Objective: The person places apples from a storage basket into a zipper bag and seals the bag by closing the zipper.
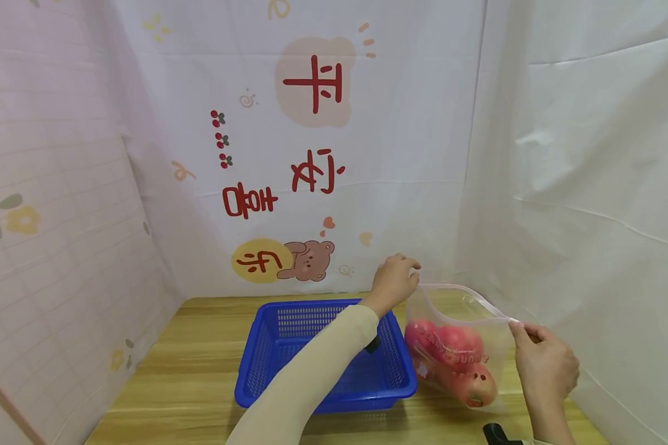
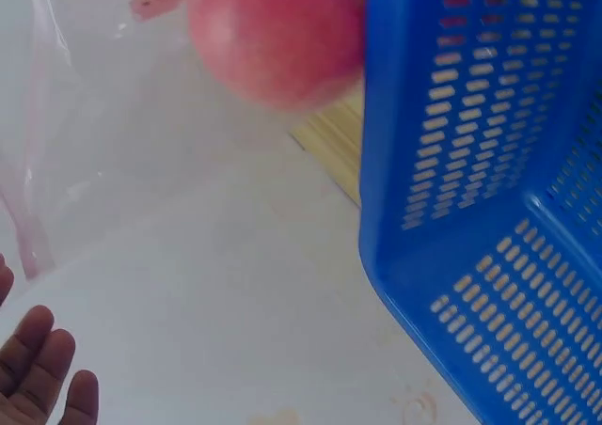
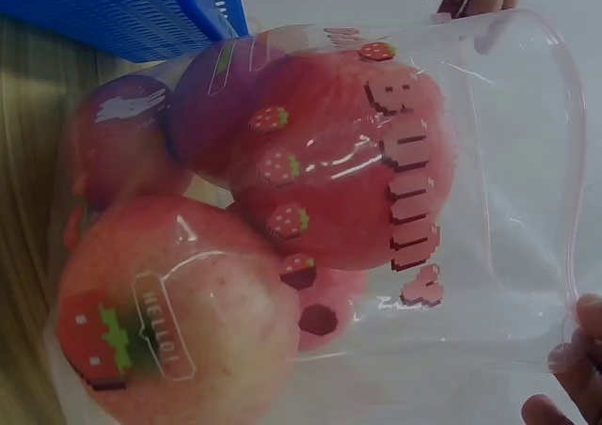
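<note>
A clear zip bag (image 1: 503, 371) with pink trim and printed strawberries holds several red apples (image 3: 179, 303). My right hand (image 1: 548, 361) pinches the right corner of its mouth between thumb and fingers. At the mouth's other corner is my left hand (image 1: 395, 281), its fingers (image 2: 47, 369) spread and extended, with no grip on the bag visible. The bag's mouth gapes between the two hands. My left forearm reaches across a blue perforated plastic basket (image 1: 325, 405), which hides part of its inside.
The basket stands directly left of the bag on a wood-grain table (image 1: 161, 364). A white printed cloth (image 1: 401, 154) hangs behind the table, with more cloth at both sides. Dark wrist-camera mounts (image 1: 495, 432) show near both wrists.
</note>
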`<state>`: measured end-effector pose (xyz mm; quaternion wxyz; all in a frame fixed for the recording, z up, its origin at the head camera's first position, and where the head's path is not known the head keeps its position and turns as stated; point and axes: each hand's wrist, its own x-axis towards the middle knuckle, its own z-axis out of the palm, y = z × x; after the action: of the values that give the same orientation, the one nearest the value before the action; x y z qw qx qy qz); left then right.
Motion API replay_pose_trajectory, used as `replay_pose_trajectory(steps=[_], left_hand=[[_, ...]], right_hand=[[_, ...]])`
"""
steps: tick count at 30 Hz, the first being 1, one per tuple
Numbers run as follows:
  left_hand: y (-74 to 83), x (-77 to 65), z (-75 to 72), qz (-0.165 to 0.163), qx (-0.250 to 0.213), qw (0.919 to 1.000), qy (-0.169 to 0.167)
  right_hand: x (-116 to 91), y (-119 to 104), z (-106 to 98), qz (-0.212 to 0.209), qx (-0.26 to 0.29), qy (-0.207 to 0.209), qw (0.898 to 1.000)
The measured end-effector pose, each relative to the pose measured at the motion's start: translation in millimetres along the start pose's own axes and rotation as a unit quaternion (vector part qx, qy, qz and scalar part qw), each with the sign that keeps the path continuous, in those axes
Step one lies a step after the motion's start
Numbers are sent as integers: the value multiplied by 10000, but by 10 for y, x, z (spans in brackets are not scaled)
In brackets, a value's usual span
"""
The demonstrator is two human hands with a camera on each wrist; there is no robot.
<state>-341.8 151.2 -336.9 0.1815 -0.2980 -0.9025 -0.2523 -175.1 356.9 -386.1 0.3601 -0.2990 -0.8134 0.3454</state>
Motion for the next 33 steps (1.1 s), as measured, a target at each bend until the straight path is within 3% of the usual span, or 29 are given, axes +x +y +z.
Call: replay_pose_trajectory(steps=[11,19,25,33], left_hand=[[231,-27,8,593,-378,9965,-457],[481,-8,-11,1113,-1112,9828,-966],[658,-19,-34,973,-1436,9746,-1413],[851,-37,-62,935,-1372,9703,-1762]], right_hand=[[-35,-8,22,-166,163,176,9996],[-17,6,28,-227,286,221,9991],[-25,10,29,-126,433,214,9988],[-67,-21,40,-14,498,182,9986]])
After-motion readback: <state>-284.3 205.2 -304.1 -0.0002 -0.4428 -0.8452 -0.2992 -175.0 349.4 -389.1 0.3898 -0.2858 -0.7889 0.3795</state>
